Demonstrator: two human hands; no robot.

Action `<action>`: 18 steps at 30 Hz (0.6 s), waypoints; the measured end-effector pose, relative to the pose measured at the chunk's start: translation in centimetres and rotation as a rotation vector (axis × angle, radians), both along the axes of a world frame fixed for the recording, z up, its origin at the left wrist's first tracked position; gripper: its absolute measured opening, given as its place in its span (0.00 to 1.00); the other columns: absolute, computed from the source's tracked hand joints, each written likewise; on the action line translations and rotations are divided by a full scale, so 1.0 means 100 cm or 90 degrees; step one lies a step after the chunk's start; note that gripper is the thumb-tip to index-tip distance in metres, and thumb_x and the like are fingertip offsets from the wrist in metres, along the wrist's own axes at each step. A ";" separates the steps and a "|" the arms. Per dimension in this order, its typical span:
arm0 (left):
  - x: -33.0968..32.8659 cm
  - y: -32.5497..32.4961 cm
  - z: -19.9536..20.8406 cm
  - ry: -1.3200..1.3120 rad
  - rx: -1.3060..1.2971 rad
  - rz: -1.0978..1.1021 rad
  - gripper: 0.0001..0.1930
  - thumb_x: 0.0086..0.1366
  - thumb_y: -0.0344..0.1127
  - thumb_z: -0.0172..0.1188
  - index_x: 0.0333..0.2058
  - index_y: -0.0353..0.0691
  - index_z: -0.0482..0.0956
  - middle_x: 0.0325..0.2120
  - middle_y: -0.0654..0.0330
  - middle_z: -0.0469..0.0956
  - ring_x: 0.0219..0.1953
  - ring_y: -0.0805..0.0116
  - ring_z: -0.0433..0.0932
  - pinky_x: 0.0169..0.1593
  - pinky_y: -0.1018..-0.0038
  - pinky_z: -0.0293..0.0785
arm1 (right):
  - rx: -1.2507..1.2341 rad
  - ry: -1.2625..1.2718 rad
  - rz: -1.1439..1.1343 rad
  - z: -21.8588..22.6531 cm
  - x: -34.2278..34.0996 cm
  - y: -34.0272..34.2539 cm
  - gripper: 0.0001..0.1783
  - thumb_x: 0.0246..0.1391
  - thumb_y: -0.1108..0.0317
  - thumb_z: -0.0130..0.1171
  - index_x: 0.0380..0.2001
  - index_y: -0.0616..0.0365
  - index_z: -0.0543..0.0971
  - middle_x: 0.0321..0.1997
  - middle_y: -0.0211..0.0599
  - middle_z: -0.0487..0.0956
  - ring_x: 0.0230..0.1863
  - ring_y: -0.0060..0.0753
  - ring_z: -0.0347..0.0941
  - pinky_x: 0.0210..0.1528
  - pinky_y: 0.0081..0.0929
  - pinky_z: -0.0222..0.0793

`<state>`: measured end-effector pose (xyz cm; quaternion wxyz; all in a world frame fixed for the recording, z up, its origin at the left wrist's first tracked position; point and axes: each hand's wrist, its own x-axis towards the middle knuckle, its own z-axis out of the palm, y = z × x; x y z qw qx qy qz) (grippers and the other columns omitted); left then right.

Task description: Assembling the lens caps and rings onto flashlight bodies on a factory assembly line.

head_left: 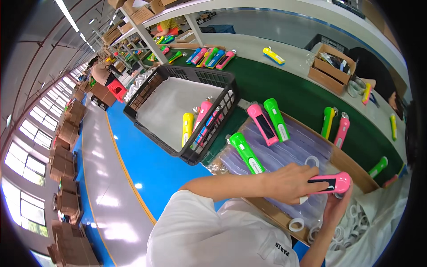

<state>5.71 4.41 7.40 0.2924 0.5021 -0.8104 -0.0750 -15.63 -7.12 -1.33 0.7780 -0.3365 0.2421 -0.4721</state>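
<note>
A pink flashlight [341, 180] with a black panel on its side lies across both hands above a shallow cardboard box [353, 167]. My left hand [284, 183] is closed round its handle, with something small and white at the fingers. My right hand [336, 208] grips the head end from below. Clear purplish plastic sleeves [296, 153] fill the box. On them rest two green flashlights [246, 152] [276, 120] and another pink flashlight [263, 124]. White rings [296, 224] lie near my wrists, with a heap of more rings [353, 224] beside my right forearm.
A black plastic crate [178, 153] at left holds a white liner and several flashlights. Behind the box runs a green conveyor belt [291, 84] carrying more flashlights. Across it sit a small carton [329, 73] and a co-worker's arm [393, 100]. Stacked cartons [66, 196] line the far-left aisle.
</note>
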 end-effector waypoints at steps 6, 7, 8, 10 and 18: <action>0.010 0.013 0.005 -0.048 -0.116 -0.048 0.30 0.45 0.30 0.62 0.52 0.46 0.70 0.37 0.51 0.69 0.29 0.59 0.71 0.25 0.68 0.70 | -0.124 0.074 0.007 0.015 -0.004 0.006 0.21 0.64 0.61 0.45 0.57 0.59 0.63 0.48 0.44 0.74 0.49 0.31 0.73 0.51 0.29 0.69; 0.010 0.014 0.006 -0.053 -0.121 -0.049 0.30 0.45 0.30 0.62 0.52 0.46 0.70 0.37 0.51 0.69 0.29 0.59 0.71 0.25 0.68 0.70 | -0.129 0.069 0.006 0.018 -0.004 0.007 0.21 0.64 0.61 0.45 0.57 0.59 0.63 0.48 0.44 0.74 0.49 0.31 0.73 0.51 0.29 0.69; 0.011 0.016 0.008 -0.042 -0.121 -0.051 0.30 0.44 0.30 0.62 0.52 0.46 0.70 0.37 0.51 0.69 0.29 0.59 0.71 0.25 0.67 0.70 | -0.135 0.087 0.001 0.021 -0.004 0.008 0.22 0.64 0.61 0.46 0.57 0.59 0.63 0.48 0.44 0.74 0.47 0.31 0.73 0.51 0.28 0.69; 0.012 0.023 0.011 -0.040 -0.108 -0.051 0.30 0.45 0.30 0.62 0.52 0.46 0.70 0.38 0.50 0.69 0.29 0.59 0.71 0.27 0.67 0.71 | -0.164 0.143 -0.009 0.031 0.001 0.014 0.21 0.63 0.60 0.48 0.55 0.59 0.65 0.46 0.43 0.74 0.43 0.30 0.72 0.49 0.26 0.68; 0.011 0.025 0.004 -0.059 -0.138 -0.038 0.27 0.49 0.33 0.60 0.52 0.45 0.70 0.39 0.49 0.70 0.33 0.59 0.73 0.31 0.67 0.72 | -0.148 0.135 0.001 0.031 0.010 0.014 0.20 0.64 0.55 0.45 0.51 0.58 0.67 0.38 0.42 0.75 0.38 0.30 0.73 0.45 0.25 0.68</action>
